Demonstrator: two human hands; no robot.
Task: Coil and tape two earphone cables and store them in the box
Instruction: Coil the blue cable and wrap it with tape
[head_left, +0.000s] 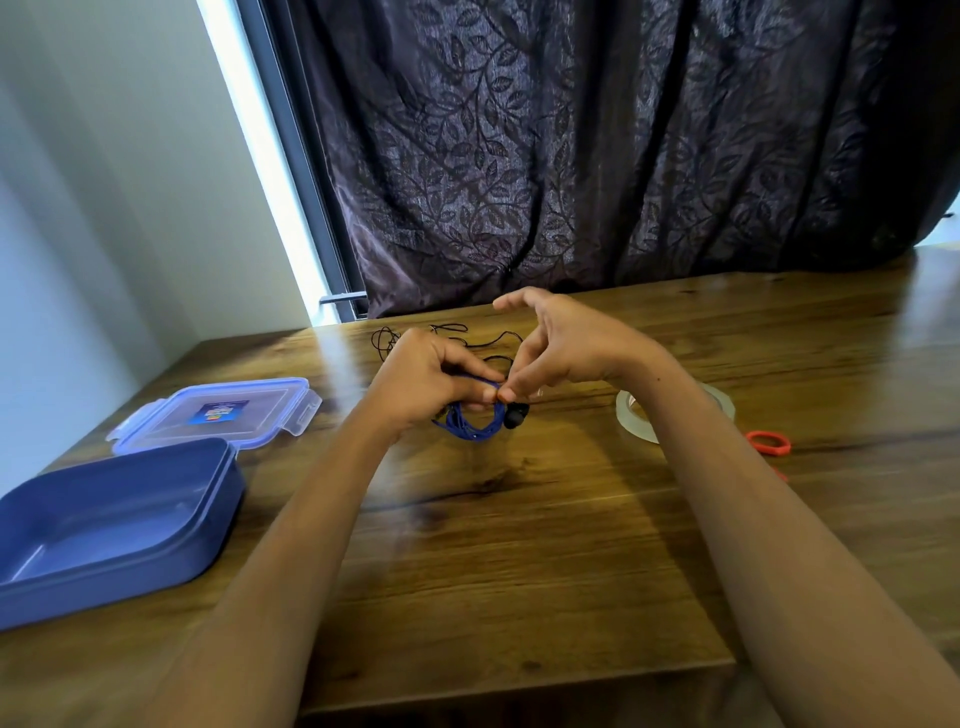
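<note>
1. Blue cable, wound into a small coil (470, 423), was held just above the wooden table (519, 545). It was about midway between the left and right edges and nearer the far edge than the near one.
2. The left hand (423, 382) gripped the coil from the left, with its fingers curled round the loops.
3. The right hand (566, 343) met it from the right. Thumb and forefinger were pinched together at the top of the coil, touching the left hand's fingertips, while the other three fingers were spread and raised. Whether any tape lay in the pinch could not be told.
4. Black earbuds (514, 415) sat at the coil's right side, just under the pinch.
5. A second earphone cable (387, 340), thin and black, lay loose and uncoiled on the table beyond the hands, near the far edge.
6. The blue box (130, 582) stood open at the left edge, toward the near-left corner. Its clear lid (171, 421) lay flat just behind it.
7. A roll of clear tape (631, 418) lay flat to the right of the hands, partly hidden by the right forearm. A red loop (769, 443) lay just beside it, toward the right edge, mostly hidden.
8. A dark leaf-patterned curtain (571, 156) hung behind the far edge.
</note>
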